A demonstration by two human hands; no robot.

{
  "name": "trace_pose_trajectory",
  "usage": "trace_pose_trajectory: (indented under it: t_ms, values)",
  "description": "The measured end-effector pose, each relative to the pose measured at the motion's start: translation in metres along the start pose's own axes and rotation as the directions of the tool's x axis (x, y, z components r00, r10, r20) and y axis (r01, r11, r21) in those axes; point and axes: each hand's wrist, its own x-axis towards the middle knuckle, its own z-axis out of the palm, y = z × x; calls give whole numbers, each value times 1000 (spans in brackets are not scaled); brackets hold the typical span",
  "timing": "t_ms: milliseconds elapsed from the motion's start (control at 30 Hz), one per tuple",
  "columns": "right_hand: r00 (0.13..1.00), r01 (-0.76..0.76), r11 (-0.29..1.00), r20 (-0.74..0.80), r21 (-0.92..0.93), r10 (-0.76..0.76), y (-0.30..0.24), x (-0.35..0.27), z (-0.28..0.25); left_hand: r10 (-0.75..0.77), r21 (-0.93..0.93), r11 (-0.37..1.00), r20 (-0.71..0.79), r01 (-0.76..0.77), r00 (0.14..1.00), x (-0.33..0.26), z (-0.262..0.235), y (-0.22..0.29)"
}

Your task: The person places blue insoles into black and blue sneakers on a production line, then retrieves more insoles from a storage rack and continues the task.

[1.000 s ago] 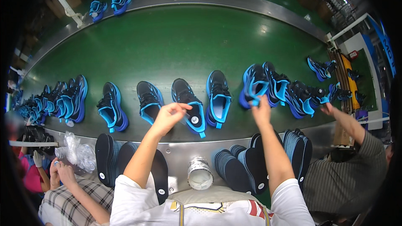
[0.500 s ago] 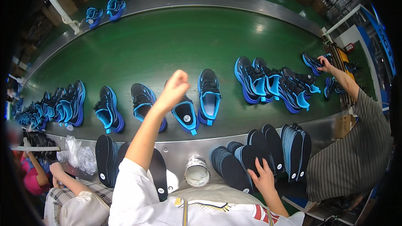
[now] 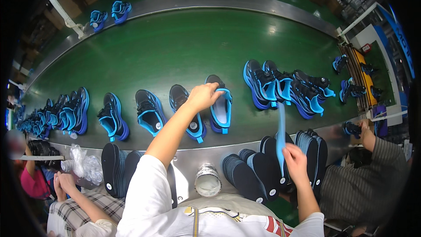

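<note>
My left hand [image 3: 203, 97] reaches over the green belt and grips the tongue area of a black and blue sneaker [image 3: 221, 113], whose pale inside shows. To the left of it stands another sneaker [image 3: 179, 96], partly behind my left forearm. In my right hand [image 3: 295, 161], thumb and fingers pinch a light-blue insole [image 3: 281, 134], held on edge and blurred at its upper end. Below and around that hand are stacks of black insoles [image 3: 239, 173] with round white stickers near their ends.
More sneakers [image 3: 258, 83] stand in groups along the belt [image 3: 175, 39]. A roll-like white container [image 3: 207, 181] sits on the metal edge, with clear plastic [image 3: 85, 164] farther left. At the right, a person in a striped shirt [image 3: 372, 184] holds a shoe; another sits at the left.
My left hand has gone right and down onto the sneaker. My right hand has lifted an insole from the stacks. The person at the right has drawn a hand back from the belt.
</note>
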Motion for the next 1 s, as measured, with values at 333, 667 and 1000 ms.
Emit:
trace_pose_trajectory:
  t_ms: [333, 667, 1000]
  values:
    - [715, -190, 973, 661, -128, 226, -30, 132, 99, -286, -268, 887, 319, 375, 904, -5, 22, 0]
    - [599, -268, 936, 722, -227, 347, -34, 161, 78, -218, -311, 896, 315, 318, 924, -11, 21, -6]
    - [827, 440, 786, 537, -435, -167, 11, 122, 157, -181, -312, 905, 333, 289, 926, -9, 25, -4]
